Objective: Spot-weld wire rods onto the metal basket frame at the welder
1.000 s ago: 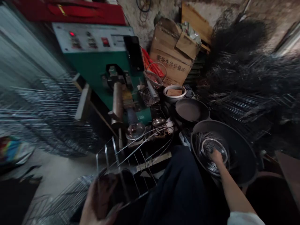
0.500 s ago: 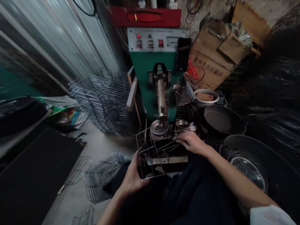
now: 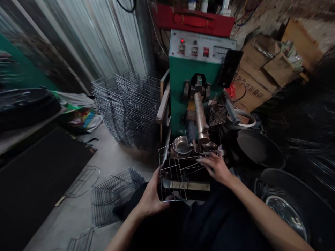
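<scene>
Wire-grid frame had metal arm at 1 o'clock; left grip clasped 8 o'clock edge, likely steadying; right grip touched 2 o'clock wires, closure unclear.

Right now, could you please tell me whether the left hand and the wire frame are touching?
Touching: the head view shows the left hand wrapped around the near left corner of the wire frame, gripping it.
</scene>
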`<act>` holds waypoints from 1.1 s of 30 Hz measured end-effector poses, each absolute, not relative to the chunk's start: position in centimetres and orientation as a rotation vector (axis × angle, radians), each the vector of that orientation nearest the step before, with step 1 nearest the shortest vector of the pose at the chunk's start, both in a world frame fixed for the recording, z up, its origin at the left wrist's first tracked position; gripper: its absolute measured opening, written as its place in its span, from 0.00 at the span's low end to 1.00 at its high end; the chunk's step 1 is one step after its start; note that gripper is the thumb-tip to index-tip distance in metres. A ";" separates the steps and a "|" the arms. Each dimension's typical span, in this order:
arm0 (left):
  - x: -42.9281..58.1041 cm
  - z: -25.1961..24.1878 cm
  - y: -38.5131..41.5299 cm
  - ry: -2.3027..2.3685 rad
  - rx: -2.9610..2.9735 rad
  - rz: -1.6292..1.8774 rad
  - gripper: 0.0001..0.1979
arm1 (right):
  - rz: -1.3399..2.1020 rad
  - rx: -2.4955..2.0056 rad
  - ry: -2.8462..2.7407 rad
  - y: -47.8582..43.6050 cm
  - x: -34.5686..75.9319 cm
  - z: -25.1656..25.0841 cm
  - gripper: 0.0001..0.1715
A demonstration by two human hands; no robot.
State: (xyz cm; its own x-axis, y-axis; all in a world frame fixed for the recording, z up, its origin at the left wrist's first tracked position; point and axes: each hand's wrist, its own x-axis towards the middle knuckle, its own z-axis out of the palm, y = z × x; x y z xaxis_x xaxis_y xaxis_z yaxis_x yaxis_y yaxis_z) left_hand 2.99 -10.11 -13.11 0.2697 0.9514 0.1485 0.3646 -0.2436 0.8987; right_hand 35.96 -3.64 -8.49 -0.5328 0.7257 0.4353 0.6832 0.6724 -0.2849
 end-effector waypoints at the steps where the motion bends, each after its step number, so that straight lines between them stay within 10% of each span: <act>1: 2.9 -13.3 -10.0 1.205 1.765 0.949 0.55 | 0.107 -1.091 -2.349 -3.5 35.8 -8.4 0.18; 33: 1.9 -12.8 -4.7 1.089 1.689 0.995 0.55 | 0.083 -1.290 -2.043 -0.9 39.0 -9.9 0.18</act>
